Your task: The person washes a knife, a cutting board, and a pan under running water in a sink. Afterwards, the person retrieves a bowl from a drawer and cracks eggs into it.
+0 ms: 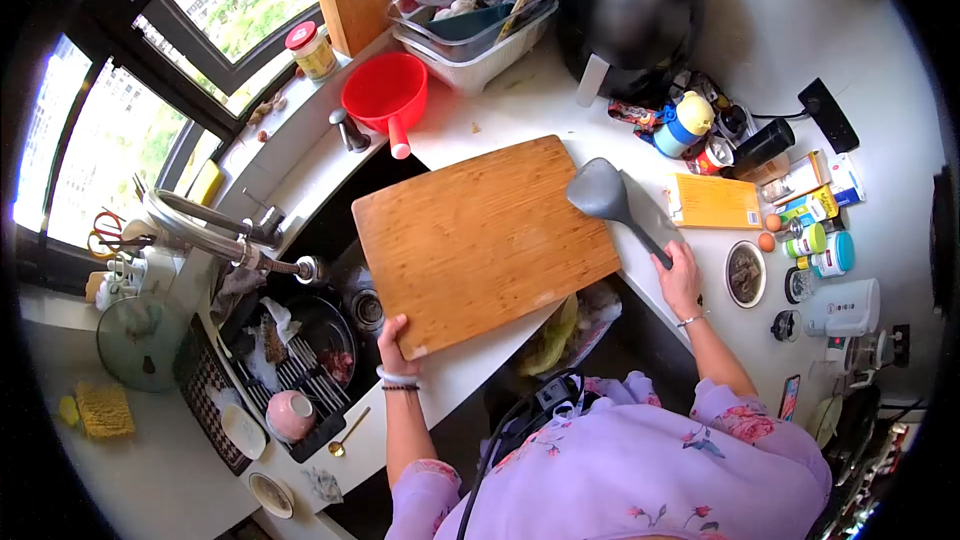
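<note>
A wooden cutting board [480, 240] spans the middle of the view, tilted, partly over the sink and the counter. My left hand [397, 350] is closed on its near-left corner, thumb on top; the fingers beneath are hidden. To the right, my right hand [681, 280] is wrapped around the handle of a grey spatula [600, 190]. The spatula's broad head overlaps the board's right edge. Close to my right hand stands a bowl [745, 274] with dark contents.
A red ladle-shaped scoop [385, 90] sits behind the board by the window. The sink at left holds a black pan [325, 315], a rack and a pink bowl [291, 415]. Over it arches the faucet [190, 225]. Bottles, eggs and a yellow box [715, 202] line the right counter.
</note>
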Demonstrator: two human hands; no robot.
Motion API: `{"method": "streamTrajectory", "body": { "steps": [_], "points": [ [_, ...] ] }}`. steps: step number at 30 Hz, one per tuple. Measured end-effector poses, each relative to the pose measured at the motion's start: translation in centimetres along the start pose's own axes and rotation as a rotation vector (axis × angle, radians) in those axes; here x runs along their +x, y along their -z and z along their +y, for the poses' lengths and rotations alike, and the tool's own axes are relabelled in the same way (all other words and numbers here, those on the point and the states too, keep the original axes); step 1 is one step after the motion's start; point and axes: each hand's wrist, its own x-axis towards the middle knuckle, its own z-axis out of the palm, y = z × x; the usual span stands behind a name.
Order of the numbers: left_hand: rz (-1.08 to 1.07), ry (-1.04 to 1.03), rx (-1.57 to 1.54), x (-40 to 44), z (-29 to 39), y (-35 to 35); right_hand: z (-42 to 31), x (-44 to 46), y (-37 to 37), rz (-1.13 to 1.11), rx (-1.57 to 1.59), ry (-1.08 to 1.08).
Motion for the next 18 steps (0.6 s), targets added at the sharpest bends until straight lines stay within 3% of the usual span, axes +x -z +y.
{"method": "streamTrajectory", "body": {
  "steps": [5, 8, 11, 12, 15, 18],
  "points": [
    [0.025, 0.019, 0.209, 3.4, 1.0, -0.8, 1.1, 2.1, -0.1, 0.113, -0.131, 0.126],
    [0.074, 0.012, 0.318, 3.8, 0.3, -1.8, 1.8, 2.8, -0.7, 0.219, -0.032, 0.196],
    [0.092, 0.079, 0.513, 4.5, -0.9, -2.9, 0.6, 3.4, -0.2, 0.195, 0.032, 0.131],
    [0.039, 0.041, 0.562, 5.4, -1.7, -2.7, -1.1, 3.6, 0.8, 0.048, 0.048, -0.023],
    [-0.001, 0.055, 0.639, 5.7, -1.9, -6.1, -5.3, 4.1, 1.6, 0.119, 0.161, 0.212],
    [-0.082, -0.061, 1.190, 8.4, -2.8, -5.3, -7.4, 5.9, 0.0, -0.115, 0.190, 0.205]
  ]
}}
